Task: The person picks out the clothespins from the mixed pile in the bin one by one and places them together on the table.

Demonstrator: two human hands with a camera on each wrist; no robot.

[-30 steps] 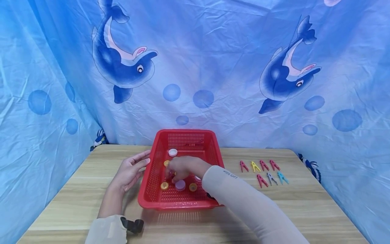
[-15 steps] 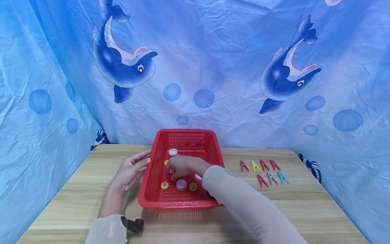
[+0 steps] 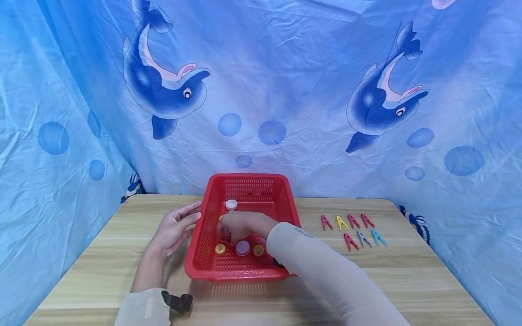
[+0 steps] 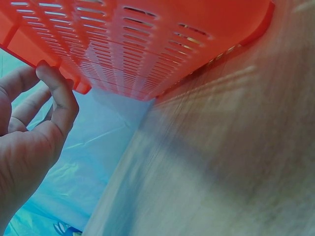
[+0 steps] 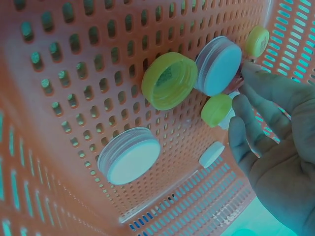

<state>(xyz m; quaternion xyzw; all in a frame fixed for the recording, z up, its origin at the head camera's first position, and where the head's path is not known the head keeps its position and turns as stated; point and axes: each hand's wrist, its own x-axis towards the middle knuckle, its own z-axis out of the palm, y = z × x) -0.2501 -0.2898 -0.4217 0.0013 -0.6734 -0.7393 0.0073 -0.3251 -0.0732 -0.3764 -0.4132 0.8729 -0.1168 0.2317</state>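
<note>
A red mesh basket (image 3: 246,274) stands on the table, holding loose bottle caps. My left hand (image 3: 175,230) holds its left rim, with thumb and fingertips at the lip. Inside, my right hand (image 3: 236,226) reaches down with bent fingers. Its fingertips pinch what looks like a red clothespin (image 5: 235,82), mostly hidden beside a pale cap (image 5: 221,69). Around this hand lie a lilac cap (image 3: 242,248), an orange cap (image 3: 220,250) and another orange cap (image 3: 258,250). Farther back is a white cap (image 3: 231,204); a yellow cap (image 3: 221,218) is partly covered by the hand.
Right of the basket, several clothespins lie in two rows on the wooden table (image 3: 408,276), among them a yellow clothespin (image 3: 341,222), a grey clothespin (image 3: 364,239) and a light-blue clothespin (image 3: 378,237). A blue dolphin-print cloth (image 3: 265,81) hangs behind.
My right hand has shifted slightly left in the basket, covering more of the yellow cap. The left hand and the basket have stayed in place.
</note>
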